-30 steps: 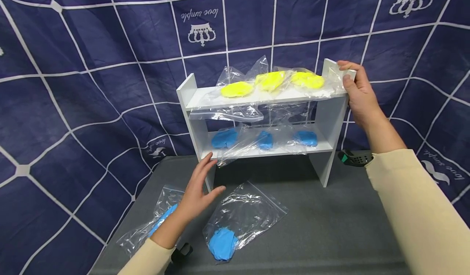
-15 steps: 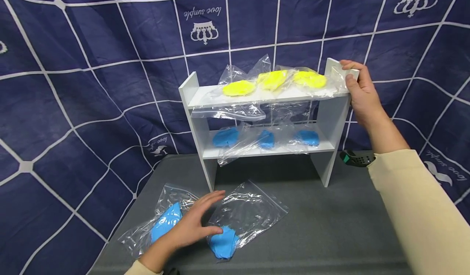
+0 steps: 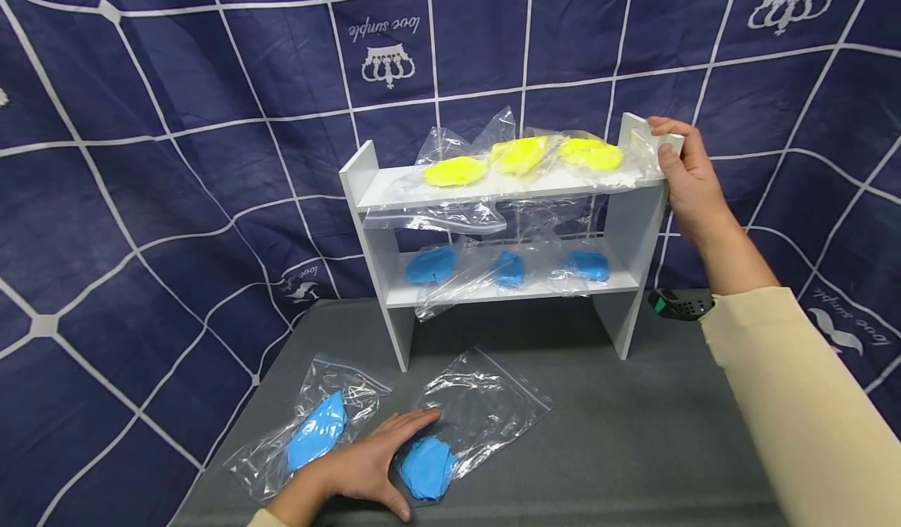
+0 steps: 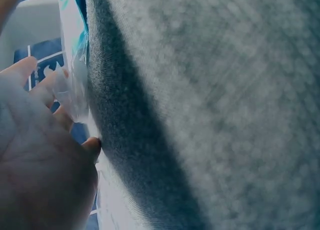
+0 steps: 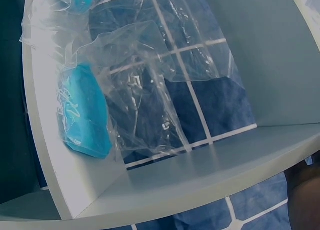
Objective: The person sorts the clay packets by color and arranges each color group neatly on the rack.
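Observation:
My left hand [image 3: 369, 460] is low over the dark table, thumb and fingers spread around the near side of a flat blue piece [image 3: 428, 468] in a clear zip bag [image 3: 486, 402]. In the left wrist view, the fingers [image 4: 47, 84] are close beside clear plastic. My right hand [image 3: 693, 179] grips the top of the right side panel of a white two-tier shelf [image 3: 514, 294]. Yellow pieces [image 3: 454, 171] in clear bags lie on its upper tier. On the lower tier are bagged blue pieces [image 3: 431, 264], one of them [image 5: 86, 112] large in the right wrist view.
Left of my left hand lies another bagged blue piece [image 3: 317, 431] on the dark table [image 3: 598, 433]. Bag ends [image 3: 436, 216] hang over the upper tier's front edge. A navy curtain with white lines [image 3: 211, 159] stands close behind the shelf.
My left hand has come down and toward me, from in front of the shelf's left leg to the blue piece on the table. The right hand keeps its grip on the shelf.

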Demonstrator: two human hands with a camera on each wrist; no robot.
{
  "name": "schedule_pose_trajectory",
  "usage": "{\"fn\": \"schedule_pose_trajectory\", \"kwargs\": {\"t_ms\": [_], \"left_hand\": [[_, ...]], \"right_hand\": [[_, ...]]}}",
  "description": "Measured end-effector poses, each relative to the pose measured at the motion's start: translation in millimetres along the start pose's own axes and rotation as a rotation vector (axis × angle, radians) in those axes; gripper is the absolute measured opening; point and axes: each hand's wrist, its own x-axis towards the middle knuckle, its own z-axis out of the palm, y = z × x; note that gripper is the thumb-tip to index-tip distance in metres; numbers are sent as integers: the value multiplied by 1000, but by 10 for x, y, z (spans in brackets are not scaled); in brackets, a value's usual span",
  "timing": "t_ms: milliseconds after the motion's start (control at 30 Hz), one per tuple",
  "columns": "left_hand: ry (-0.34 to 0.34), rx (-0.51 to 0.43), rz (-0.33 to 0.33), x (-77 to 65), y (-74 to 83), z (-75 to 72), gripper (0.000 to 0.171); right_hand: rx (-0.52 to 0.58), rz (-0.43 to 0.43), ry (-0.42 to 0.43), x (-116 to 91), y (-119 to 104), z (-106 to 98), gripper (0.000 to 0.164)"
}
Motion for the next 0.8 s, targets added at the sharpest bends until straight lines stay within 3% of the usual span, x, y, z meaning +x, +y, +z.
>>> {"fn": "schedule_pose_trajectory", "kwargs": {"t_ms": [200,433,700,800], "left_hand": [[31,76,-3,-4,10,26,118],[131,215,57,32,12,47,96],[148,220,43,46,36,66,88],[145,237,65,58,45,74,88]], "right_hand": [[-12,15,1,2,-9,9,22],[-11,12,6,13,-12,7,22],[-32,16,-1,1,-15,-3,22],[-32,15,-3,-1,-18,3,22]]}}
